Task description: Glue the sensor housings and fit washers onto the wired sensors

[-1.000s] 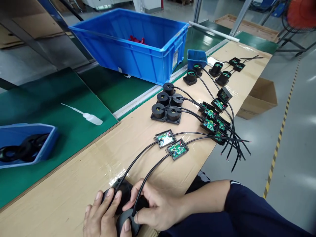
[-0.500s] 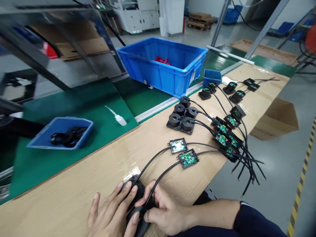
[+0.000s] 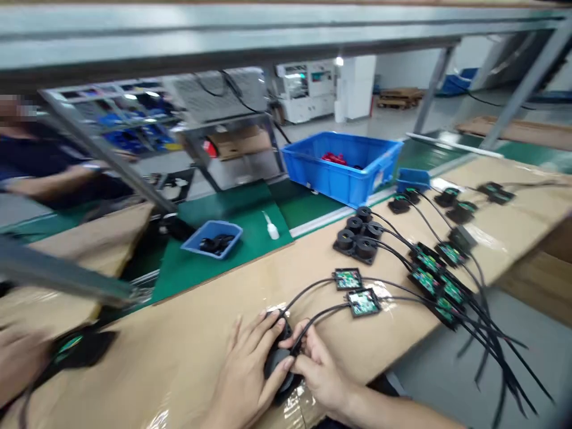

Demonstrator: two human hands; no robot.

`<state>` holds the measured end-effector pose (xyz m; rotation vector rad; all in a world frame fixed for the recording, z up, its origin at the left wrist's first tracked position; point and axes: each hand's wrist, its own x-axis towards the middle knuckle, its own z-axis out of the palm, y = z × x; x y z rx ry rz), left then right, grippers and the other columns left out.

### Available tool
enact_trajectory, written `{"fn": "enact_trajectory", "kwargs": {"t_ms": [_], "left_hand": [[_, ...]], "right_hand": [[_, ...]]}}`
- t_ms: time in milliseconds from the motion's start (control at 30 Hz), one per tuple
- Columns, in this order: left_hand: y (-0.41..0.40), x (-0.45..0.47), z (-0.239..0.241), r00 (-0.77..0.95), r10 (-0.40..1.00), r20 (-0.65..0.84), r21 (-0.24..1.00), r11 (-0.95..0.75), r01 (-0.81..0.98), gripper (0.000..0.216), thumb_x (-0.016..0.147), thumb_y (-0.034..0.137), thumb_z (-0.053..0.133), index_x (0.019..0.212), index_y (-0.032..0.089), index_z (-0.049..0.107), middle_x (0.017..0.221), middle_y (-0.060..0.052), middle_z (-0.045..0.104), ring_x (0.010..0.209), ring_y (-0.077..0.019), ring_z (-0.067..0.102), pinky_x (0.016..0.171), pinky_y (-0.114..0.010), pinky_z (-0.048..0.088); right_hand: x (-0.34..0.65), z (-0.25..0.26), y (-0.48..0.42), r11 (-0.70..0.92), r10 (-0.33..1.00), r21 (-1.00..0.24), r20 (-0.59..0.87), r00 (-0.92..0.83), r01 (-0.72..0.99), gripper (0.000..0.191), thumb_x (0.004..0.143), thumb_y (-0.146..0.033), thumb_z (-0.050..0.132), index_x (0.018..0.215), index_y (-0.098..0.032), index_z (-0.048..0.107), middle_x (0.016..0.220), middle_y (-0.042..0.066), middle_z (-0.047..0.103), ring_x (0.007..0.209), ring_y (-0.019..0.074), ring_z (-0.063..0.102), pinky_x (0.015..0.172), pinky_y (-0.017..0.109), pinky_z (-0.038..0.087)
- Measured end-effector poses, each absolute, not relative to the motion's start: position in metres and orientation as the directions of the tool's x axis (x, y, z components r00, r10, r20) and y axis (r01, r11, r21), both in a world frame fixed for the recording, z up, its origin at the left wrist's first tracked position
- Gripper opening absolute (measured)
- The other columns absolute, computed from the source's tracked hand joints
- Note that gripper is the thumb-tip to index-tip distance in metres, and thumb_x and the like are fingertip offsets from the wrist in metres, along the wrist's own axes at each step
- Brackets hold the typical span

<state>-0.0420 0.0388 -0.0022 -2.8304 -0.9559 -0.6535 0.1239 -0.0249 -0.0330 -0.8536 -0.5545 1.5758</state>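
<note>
My left hand (image 3: 250, 366) lies with its fingers stretched out over two black round housings (image 3: 277, 362), its thumb on the nearer one. My right hand (image 3: 322, 372) is closed, thumb and forefinger pinching the black cable (image 3: 316, 317) where it enters the nearer housing. That cable runs to an open black case with a green circuit board (image 3: 363, 302). A second cable leads from the farther housing to another cased circuit board (image 3: 347, 278) just behind. My fingers partly hide both housings.
Several black housings (image 3: 356, 238) stand grouped beyond, wired to a cluster of boards (image 3: 440, 286) with cables hanging over the edge. A blue bin (image 3: 330, 179) holds red parts; a blue tray (image 3: 212, 238) holds black rings. At left, a co-worker's hand (image 3: 20, 357) is beside another housing (image 3: 83, 348).
The view has swung left and up, bringing the overhead beam and a co-worker into sight. Both my hands stay at the same housings, with the right still pinching the cable.
</note>
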Motion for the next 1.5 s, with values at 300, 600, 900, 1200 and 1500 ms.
{"fn": "enact_trajectory", "kwargs": {"t_ms": [300, 600, 900, 1200, 1500], "left_hand": [[0.023, -0.038, 0.01, 0.59, 0.75, 0.3, 0.407, -0.66, 0.632, 0.072, 0.089, 0.074, 0.061, 0.137, 0.021, 0.063, 0.144, -0.015, 0.065, 0.142, -0.0361, 0.055, 0.126, -0.068, 0.027], [0.011, -0.04, -0.004, 0.62, 0.712, 0.33, 0.316, -0.702, 0.638, 0.103, 0.074, 0.08, 0.073, 0.153, 0.019, 0.048, 0.155, -0.02, 0.054, 0.151, -0.0421, 0.042, 0.126, -0.067, 0.022], [-0.036, -0.02, -0.037, 0.312, 0.823, 0.475, 0.548, -0.554, 0.626, 0.051, 0.096, 0.03, 0.07, 0.142, 0.022, 0.048, 0.129, -0.014, 0.068, 0.119, -0.028, 0.066, 0.101, -0.046, 0.055], [-0.042, -0.021, -0.011, 0.349, 0.867, 0.355, 0.804, -0.474, 0.359, 0.036, 0.105, 0.032, 0.049, 0.138, 0.029, 0.036, 0.127, -0.011, 0.064, 0.115, -0.0237, 0.069, 0.091, -0.038, 0.06], [-0.053, -0.004, -0.005, 0.464, 0.859, 0.218, 0.975, -0.206, -0.077, 0.037, 0.104, 0.053, 0.048, 0.132, 0.032, 0.034, 0.123, -0.01, 0.06, 0.107, -0.024, 0.066, 0.084, -0.038, 0.058]], "right_hand": [[0.128, -0.093, -0.018, -0.137, 0.983, -0.843, -0.179, 0.031, -0.52, 0.044, 0.076, -0.04, 0.077, 0.109, -0.033, 0.049, 0.111, 0.003, 0.069, 0.108, 0.0256, 0.064, 0.097, 0.04, 0.052], [0.132, -0.04, -0.033, -0.192, 0.977, -0.859, -0.212, -0.013, -0.474, 0.038, 0.076, -0.033, 0.072, 0.104, -0.03, 0.045, 0.109, 0.002, 0.067, 0.116, 0.023, 0.061, 0.098, 0.038, 0.05], [0.135, -0.032, -0.028, -0.213, 0.976, -0.879, -0.212, -0.05, -0.426, 0.034, 0.077, -0.027, 0.066, 0.101, -0.029, 0.042, 0.109, 0.0, 0.066, 0.111, 0.0187, 0.061, 0.102, 0.035, 0.048], [0.179, -0.014, -0.039, 0.029, 0.919, -0.987, 0.09, -0.383, -0.16, 0.082, 0.067, -0.048, 0.095, 0.134, -0.025, 0.053, 0.139, 0.012, 0.057, 0.138, 0.0301, 0.05, 0.12, 0.047, 0.039], [0.198, -0.019, -0.042, 0.653, 0.731, -0.755, 0.612, -0.303, 0.052, 0.089, 0.068, -0.05, 0.097, 0.138, -0.022, 0.05, 0.12, 0.011, 0.064, 0.113, 0.0276, 0.067, 0.101, 0.042, 0.058]]}}
